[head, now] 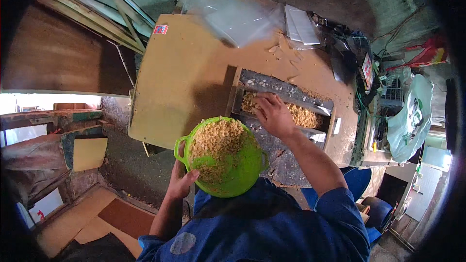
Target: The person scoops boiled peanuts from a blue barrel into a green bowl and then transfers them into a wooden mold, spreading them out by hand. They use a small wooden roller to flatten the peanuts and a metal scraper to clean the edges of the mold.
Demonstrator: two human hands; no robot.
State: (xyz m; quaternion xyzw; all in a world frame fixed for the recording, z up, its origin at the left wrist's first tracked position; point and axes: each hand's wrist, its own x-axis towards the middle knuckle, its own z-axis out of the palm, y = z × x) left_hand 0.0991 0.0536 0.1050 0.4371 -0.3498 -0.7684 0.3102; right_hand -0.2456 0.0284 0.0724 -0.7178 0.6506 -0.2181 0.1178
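Observation:
My left hand (pixel 185 182) grips the rim of a round green plastic basin (pixel 236 174) by its handle, thumb on the inside. The basin is tilted and partly filled with pale flaky crumbs (pixel 214 138). My right hand (pixel 275 114) rests, palm down and fingers bent, on similar crumbs (pixel 304 116) in a long narrow trough of a wooden frame (pixel 236 91). Whether its fingers hold any crumbs cannot be seen. Dark, worn boards with pale specks flank the trough on both sides.
The frame stands on a tan tabletop (pixel 167 80). Clear plastic bags (pixel 236 18) and white packets (pixel 302 25) lie along the far edge. A pale green plastic bag (pixel 409 116) hangs at the right. Wooden planks (pixel 91 18) lean at the upper left. A blue stool or barrel (pixel 376 211) stands lower right.

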